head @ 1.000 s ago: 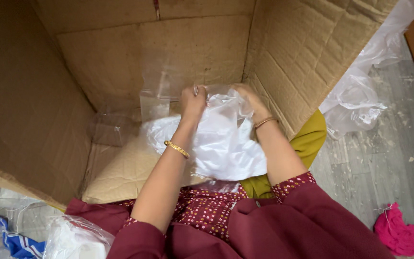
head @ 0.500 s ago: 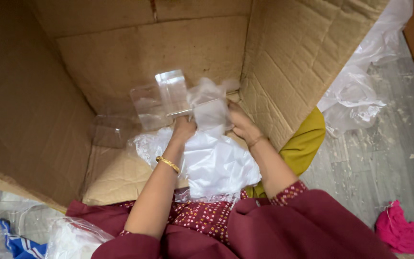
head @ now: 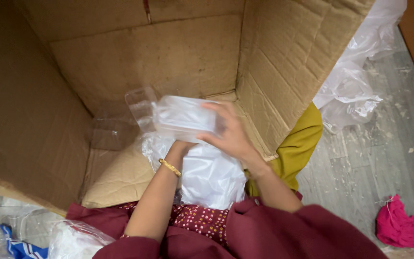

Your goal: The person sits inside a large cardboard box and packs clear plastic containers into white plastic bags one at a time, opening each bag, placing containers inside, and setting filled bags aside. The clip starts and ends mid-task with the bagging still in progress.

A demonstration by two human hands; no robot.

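A large open cardboard box point(head: 178, 62) fills the upper left and centre of the frame, its flaps spread and its brown floor bare along the far wall. Over its near edge hangs a white plastic bag point(head: 212, 175), crumpled, lying between the person's forearms and reaching down to the maroon dotted garment at the bottom of the frame. A mustard-yellow cloth point(head: 295, 144) shows just right of the box, loose clear plastic sheeting point(head: 350, 91) lies at upper right on the grey floor, and a pink rag point(head: 403, 225) sits at lower right.

Above the bag, in the middle of the frame, is a clear plastic container point(head: 183, 117), its long axis running left to right, with a hinged clear lid or second shell sticking out at its left end. The right hand point(head: 231, 134) is the nearer and plainer one: fingers spread and curled over the container's right end, clamped on it. The left hand point(head: 180, 145), wearing a gold bangle point(head: 169, 167), comes up from beneath; it seems to support the underside, though the container hides its fingers, so its closure cannot be told.
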